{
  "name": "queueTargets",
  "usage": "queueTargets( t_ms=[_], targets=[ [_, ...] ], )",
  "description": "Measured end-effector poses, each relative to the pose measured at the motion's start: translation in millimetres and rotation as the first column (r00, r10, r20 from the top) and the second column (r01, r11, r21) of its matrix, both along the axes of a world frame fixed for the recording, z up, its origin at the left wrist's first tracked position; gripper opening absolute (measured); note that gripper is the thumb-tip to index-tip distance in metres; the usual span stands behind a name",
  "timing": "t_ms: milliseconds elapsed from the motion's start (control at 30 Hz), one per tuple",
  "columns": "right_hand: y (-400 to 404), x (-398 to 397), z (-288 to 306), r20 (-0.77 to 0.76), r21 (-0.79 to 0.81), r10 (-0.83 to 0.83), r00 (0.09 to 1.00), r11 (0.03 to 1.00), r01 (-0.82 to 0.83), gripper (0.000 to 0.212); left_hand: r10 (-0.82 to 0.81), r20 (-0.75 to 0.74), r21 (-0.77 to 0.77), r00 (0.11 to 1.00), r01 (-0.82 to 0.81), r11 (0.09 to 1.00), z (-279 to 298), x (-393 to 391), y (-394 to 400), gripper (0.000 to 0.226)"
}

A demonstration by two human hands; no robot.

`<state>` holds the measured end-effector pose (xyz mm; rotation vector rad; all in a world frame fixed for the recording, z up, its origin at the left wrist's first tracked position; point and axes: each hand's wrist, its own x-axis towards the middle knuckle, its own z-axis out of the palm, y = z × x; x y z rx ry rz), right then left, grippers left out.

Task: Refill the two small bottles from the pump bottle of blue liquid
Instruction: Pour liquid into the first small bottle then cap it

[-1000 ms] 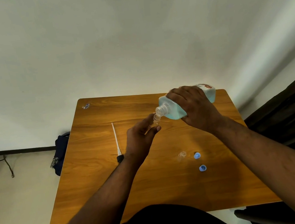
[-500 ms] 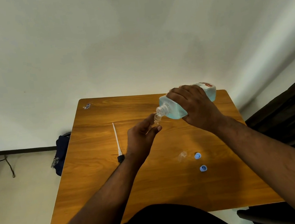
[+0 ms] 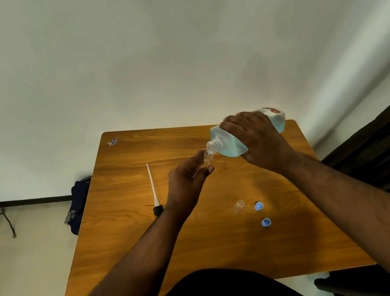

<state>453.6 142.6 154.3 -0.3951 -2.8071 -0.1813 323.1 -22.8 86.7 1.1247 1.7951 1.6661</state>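
the big bottle (image 3: 231, 143) of blue liquid is gripped tilted by the right hand (image 3: 258, 140), its open neck touching the mouth of a small bottle (image 3: 207, 156) pinched in the left hand (image 3: 186, 180). the second small bottle (image 3: 239, 206) is lying at five o'clock from it, beside two blue caps (image 3: 259, 205) on the table (image 3: 138, 239).

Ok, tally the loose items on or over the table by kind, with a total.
Large clear bottle of blue liquid: 1
Small clear empty bottles: 2, one in the left hand, one on the table
Small blue caps: 2
White pump tube with black head: 1
Small wrapper scrap: 1
Total: 7
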Motion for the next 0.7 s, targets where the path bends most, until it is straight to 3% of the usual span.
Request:
queueTargets(
  t_ms=[700],
  targets=[
    [-0.8,0.6,1.5,0.004,-0.003,0.005,1.0,1.0,-0.005,0.075,0.001,-0.087,0.029,0.996,0.001,1.0,-0.7,0.9,-0.7,0.046]
  ],
)
